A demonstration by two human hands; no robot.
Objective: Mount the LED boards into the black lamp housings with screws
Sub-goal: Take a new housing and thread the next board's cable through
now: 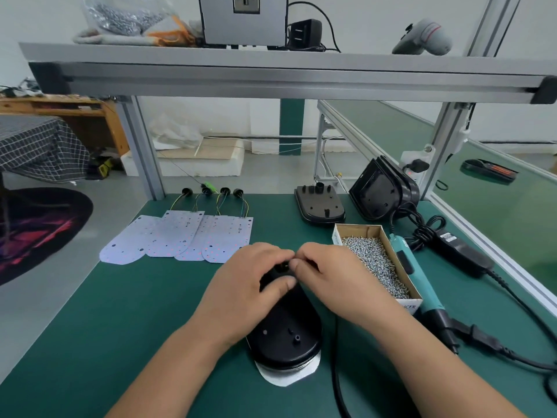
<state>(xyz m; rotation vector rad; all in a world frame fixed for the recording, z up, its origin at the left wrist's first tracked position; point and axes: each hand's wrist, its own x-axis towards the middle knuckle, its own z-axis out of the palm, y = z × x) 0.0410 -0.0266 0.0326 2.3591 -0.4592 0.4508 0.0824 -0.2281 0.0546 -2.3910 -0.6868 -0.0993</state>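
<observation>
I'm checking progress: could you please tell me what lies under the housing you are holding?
A white board pokes out under the housing at its near end; the rest is covered by it.

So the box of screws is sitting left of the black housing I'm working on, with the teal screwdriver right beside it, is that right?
Not quite. In the head view the box of screws sits right of the black housing, not left. The teal screwdriver does lie right beside the box.
</observation>
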